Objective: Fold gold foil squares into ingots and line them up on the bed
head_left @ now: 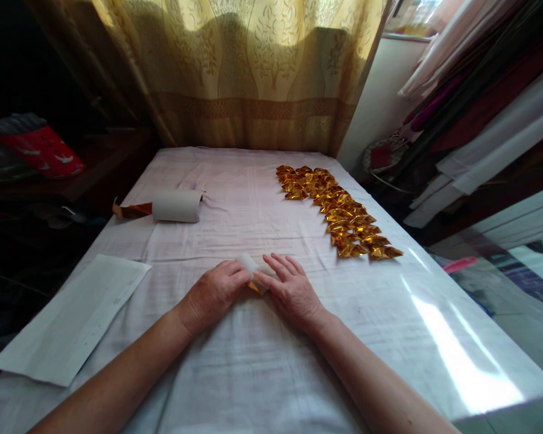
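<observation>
Paper (pixel 252 272): small white piece with a gold edge underneath, near centre of table (pixel 253 374), between both hands.
Left hand (pixel 217 292): fingers curled, pinching the paper's left end.
Right hand (pixel 291 289): fingers extended and close together, tips touching the paper's right side.
Roll (pixel 176 205): far left, lying on its side.
Gold pieces (pixel 339 214): folded, in a row, far right.
Sheet (pixel 72 316): near left, flat.

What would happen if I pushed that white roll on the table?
The paper roll lies on its round side, so it would probably roll away. It seems to be only wound paper, so it is likely light and squashable. Its loose gold tail might drag or unwind.
</observation>
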### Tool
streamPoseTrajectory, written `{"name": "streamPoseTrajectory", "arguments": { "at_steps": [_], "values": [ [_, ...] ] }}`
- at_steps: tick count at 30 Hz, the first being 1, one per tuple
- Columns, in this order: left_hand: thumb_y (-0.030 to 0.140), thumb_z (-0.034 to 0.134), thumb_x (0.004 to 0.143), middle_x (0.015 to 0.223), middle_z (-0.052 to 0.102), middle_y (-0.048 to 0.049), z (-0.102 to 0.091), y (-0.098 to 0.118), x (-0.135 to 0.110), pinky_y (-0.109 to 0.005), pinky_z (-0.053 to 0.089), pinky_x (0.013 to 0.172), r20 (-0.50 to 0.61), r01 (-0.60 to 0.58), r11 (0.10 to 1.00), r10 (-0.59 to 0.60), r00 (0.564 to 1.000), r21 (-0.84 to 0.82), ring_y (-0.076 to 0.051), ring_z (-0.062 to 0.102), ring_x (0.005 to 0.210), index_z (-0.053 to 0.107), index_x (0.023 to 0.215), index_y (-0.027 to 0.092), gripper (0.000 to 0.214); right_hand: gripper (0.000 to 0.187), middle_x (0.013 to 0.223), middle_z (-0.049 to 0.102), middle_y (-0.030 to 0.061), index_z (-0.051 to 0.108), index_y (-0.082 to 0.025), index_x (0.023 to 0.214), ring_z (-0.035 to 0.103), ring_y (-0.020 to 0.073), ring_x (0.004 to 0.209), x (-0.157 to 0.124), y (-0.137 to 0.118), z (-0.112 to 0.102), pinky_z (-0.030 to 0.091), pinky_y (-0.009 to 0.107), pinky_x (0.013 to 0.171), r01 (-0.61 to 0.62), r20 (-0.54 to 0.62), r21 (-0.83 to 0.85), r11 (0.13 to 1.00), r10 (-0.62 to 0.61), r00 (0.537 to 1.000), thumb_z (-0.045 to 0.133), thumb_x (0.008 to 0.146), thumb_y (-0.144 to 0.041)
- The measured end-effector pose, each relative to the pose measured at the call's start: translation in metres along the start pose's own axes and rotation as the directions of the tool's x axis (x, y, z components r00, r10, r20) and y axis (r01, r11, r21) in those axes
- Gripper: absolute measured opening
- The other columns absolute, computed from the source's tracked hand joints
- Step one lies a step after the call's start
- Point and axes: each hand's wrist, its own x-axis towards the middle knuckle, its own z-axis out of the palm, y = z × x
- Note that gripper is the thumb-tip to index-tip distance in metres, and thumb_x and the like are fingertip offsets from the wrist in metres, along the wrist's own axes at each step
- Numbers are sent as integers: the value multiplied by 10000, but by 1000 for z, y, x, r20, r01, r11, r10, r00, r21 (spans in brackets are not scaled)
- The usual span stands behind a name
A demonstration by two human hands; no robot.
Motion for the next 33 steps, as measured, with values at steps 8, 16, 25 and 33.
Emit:
{"name": "streamPoseTrajectory", "arguments": {
  "at_steps": [8, 16, 25, 33],
  "values": [
    [163, 473, 941, 1082, 674, -85, 5, -26, -16, -355, 524, 957, -61, -53, 998, 51, 997, -34, -195, 613, 1078, 645, 1019, 204, 193, 202, 1293, 671, 39, 761, -279, 982, 555, 226, 1261, 6, -4, -3, 436, 399, 1037, 152, -26, 3, 988, -152, 988, 572, 961, -212],
    [202, 438, 988, 1082, 690, -72, 8, -38, -21, -359, 519, 979, -107, -25, 991, 11, 994, -135, -176, 627, 1066, 614, 1044, 201, 185, 406, 1392, 594, 91, 627, -214, 1298, 514, 242, 1300, 18, -2, -13, 426, 404, 1049, 150, 152, 62, 987, -158, 976, 552, 905, -144],
    [170, 479, 968, 1098, 682, -58, 7, -41, -22, -349, 503, 1005, -109, -92, 981, 73, 991, -173, -177, 613, 1102, 599, 1044, 206, 147, 196, 1196, 712, 70, 708, -209, 1024, 626, 220, 1127, 19, 0, 4, 479, 365, 937, 306, -104, 66, 950, -298, 949, 526, 962, -172],
    [275, 598, 920, 1010, 682, -57, 6, -21, -18, -414, 491, 978, -100, 0, 999, -4, 995, -37, -223, 608, 1051, 626, 882, 204, 86, 176, 1077, 742, 55, 679, -209, 979, 655, 190, 978, 26, -5, 2, 483, 342, 882, 288, -43, 153, 945, -285, 958, 503, 985, -194]
  ]
}}
